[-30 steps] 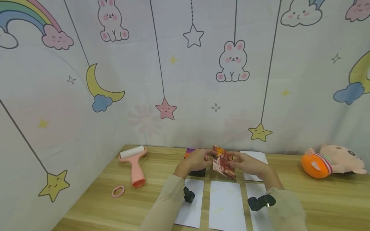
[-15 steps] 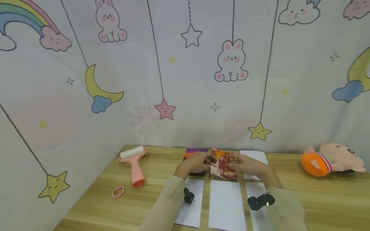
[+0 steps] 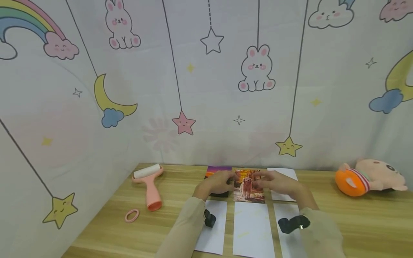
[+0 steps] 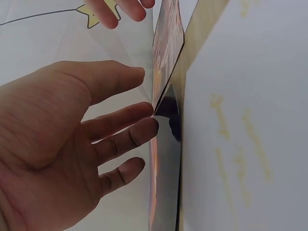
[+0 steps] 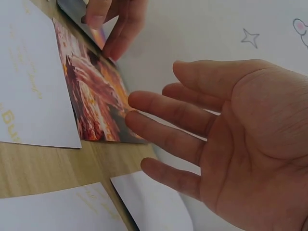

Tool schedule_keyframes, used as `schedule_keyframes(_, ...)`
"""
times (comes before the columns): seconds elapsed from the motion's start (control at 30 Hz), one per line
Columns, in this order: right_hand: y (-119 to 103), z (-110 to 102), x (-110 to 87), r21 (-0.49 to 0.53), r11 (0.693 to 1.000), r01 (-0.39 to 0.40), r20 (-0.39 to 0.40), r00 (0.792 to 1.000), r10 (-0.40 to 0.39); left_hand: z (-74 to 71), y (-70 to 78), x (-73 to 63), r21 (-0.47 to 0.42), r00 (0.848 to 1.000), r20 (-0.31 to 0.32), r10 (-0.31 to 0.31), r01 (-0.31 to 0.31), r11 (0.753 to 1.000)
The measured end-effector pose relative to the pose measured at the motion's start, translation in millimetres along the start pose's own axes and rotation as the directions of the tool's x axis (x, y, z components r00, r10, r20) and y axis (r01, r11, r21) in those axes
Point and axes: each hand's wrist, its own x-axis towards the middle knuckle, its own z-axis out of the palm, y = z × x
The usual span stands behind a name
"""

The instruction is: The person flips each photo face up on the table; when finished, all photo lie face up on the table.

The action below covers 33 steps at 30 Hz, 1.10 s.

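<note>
A photo print of a golden dog among autumn leaves [image 3: 246,186] lies face up at the back of the table, between my hands. My left hand [image 3: 215,182] hovers at its left edge, thumb apart from the fingers; in the left wrist view its fingertips [image 4: 144,129] come right at the print's corner. Over on the right side, my right hand [image 3: 280,183] overlaps the print's edge in the head view. The right wrist view shows its fingers [image 5: 168,134] extended and loosely spread, holding nothing. A purple-and-orange sunset print [image 3: 219,169] lies partly hidden under the left hand.
White sheets with faint yellow marks, including the middle one [image 3: 253,229], lie in front; another white sheet [image 3: 284,195] is at back right. A pink roller [image 3: 151,188] and pink ring [image 3: 131,215] sit left. A plush toy [image 3: 371,179] lies right. A patterned curtain [image 3: 213,89] stands behind.
The dog print was held tilted up between both hands; it came down flat onto the table beside the sunset print, and the fingers have loosened from it.
</note>
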Motion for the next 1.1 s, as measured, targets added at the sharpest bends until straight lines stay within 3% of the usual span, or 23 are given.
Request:
schedule_keyframes(0.33, 3, -13, -14.7, 0.029, 0.999, 0.013, -0.018, 1.000, -0.012, 4.5, 12.3, 3.9, -0.027, 1.000, 0.009, 0.008, -0.007, 1.000)
schedule_keyframes(0.6, 4, -17, -22.3, -0.047, 0.997, -0.066, -0.050, 0.997, 0.064, 3.1, 20.8, 9.4, -0.056, 0.999, 0.003, 0.035, -0.035, 0.998)
schedule_keyframes(1.1, 7, -49, -52.7, -0.057, 0.994, -0.095, -0.099, 0.991, 0.089, -7.1, 56.6, 22.8, -0.166, 0.994, -0.037, 0.100, -0.105, 0.981)
